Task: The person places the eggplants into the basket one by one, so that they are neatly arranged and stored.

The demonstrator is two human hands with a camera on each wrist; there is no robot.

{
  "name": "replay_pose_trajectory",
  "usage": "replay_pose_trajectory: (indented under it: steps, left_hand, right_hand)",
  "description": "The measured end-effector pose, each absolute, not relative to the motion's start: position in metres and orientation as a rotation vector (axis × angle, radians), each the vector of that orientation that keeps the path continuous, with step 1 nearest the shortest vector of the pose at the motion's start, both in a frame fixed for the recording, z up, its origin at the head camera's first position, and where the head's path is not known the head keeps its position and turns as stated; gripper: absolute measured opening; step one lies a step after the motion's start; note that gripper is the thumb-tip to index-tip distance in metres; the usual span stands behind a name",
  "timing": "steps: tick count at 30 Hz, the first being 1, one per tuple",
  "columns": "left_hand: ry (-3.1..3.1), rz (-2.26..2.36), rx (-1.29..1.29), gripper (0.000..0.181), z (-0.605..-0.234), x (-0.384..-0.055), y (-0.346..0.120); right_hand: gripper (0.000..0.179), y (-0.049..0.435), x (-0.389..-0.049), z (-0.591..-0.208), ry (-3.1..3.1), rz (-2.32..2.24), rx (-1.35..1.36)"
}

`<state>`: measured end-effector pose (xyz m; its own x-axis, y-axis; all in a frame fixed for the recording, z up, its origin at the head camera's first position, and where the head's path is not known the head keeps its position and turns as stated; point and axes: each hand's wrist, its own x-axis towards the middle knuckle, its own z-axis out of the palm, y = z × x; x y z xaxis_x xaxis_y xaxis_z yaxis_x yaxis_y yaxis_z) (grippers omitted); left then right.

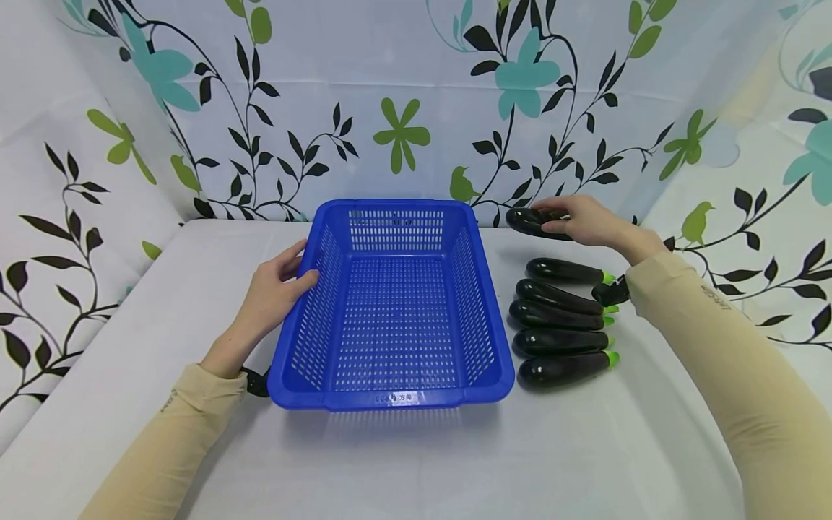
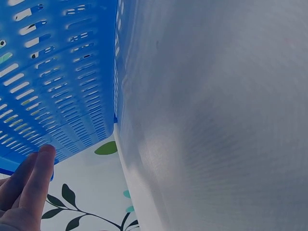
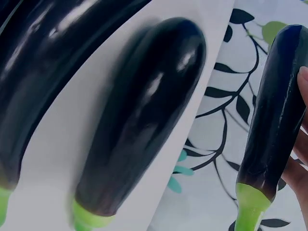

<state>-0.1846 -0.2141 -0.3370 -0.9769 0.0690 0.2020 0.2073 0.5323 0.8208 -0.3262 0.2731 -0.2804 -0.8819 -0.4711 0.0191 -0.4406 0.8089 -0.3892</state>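
Left hand (image 1: 269, 292): thumb over the rim of the blue basket (image 1: 455, 397), fingers against its outer wall. Right of the basket, one eggplant (image 1: 522, 220) is raised above the surface (image 1: 403, 469), clamped in the fingers of the right hand (image 1: 588, 220). Nearer the person, five eggplants (image 1: 562, 339) lie in a row. Apparent step: lifting a single eggplant. Next move likely requires a secure grip.

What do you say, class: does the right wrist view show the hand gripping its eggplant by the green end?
No, the right hand holds the eggplant by its dark body, and the green end shows uncovered.
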Motion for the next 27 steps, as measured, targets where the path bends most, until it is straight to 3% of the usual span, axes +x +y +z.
replay_pose_trajectory:
  steps: [27]
  left_hand:
    - [-2.602,-1.459,-0.245,0.064,-0.337,-0.186,-0.213]
  right_hand:
    - [0.045,0.185,-0.317,-0.241,2.827,-0.698,-0.992]
